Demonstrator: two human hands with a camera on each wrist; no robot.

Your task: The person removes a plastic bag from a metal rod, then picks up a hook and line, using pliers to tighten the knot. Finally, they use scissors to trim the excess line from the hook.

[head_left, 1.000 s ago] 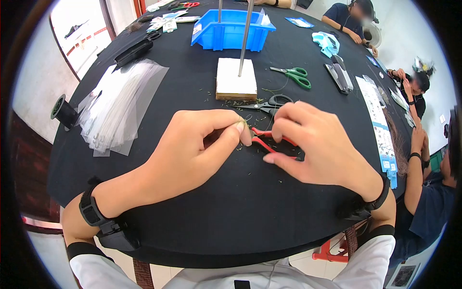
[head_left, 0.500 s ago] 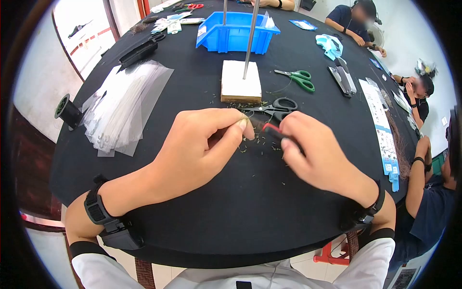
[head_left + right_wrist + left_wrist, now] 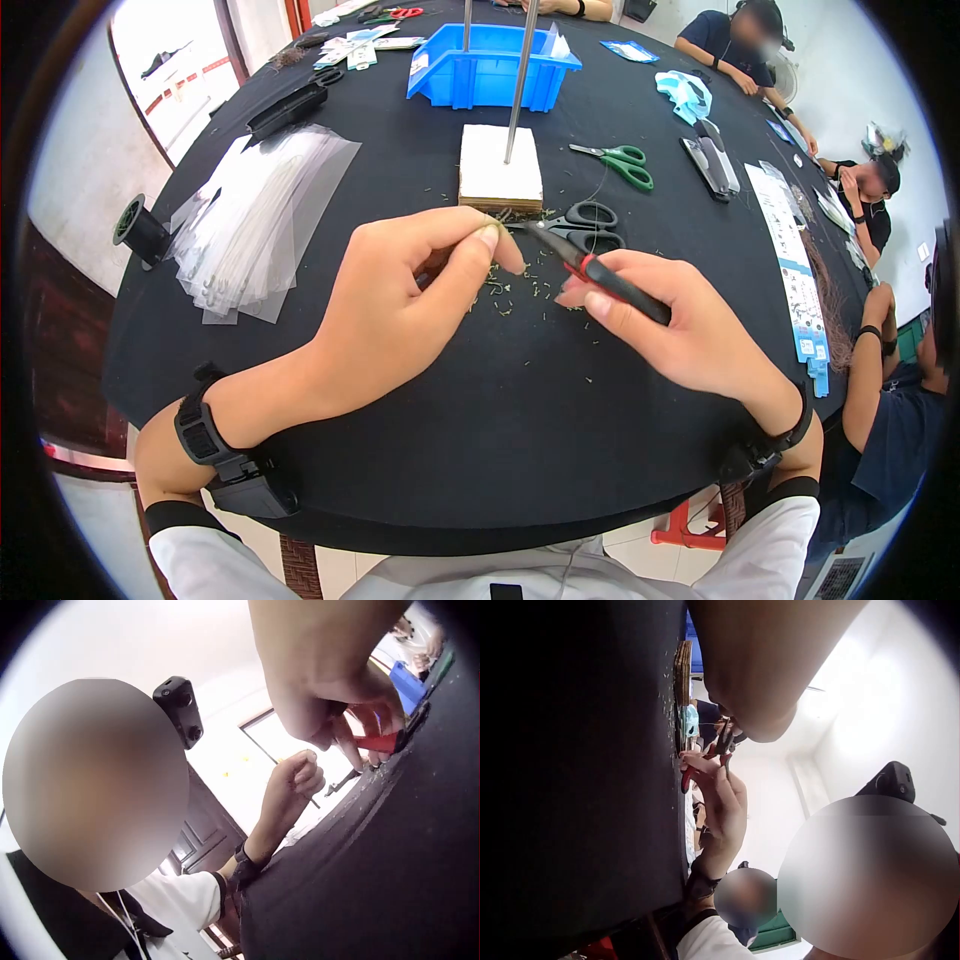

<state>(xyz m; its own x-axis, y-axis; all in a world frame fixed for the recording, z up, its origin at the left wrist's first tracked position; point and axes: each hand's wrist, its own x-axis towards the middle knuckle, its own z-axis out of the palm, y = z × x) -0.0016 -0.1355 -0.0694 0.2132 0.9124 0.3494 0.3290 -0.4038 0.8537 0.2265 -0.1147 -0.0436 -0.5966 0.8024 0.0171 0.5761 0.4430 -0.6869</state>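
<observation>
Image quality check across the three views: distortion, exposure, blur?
Head view: strong fisheye, dark vignetted corners, red-handled pliers sharp. Left wrist view: black table underexposed, wall blown out, left hand close and soft. Right wrist view: right hand backlit, background washed out.

The left hand (image 3: 420,290) hovers just on the near side of the white block (image 3: 500,165), thumb and forefinger pinched on a small greenish bit (image 3: 496,229), the other fingers curled under. The right hand (image 3: 690,325), to the block's near right, curls round red-handled pliers (image 3: 600,275) whose tip points at the left fingertips. Both forearms angle inward.
</observation>
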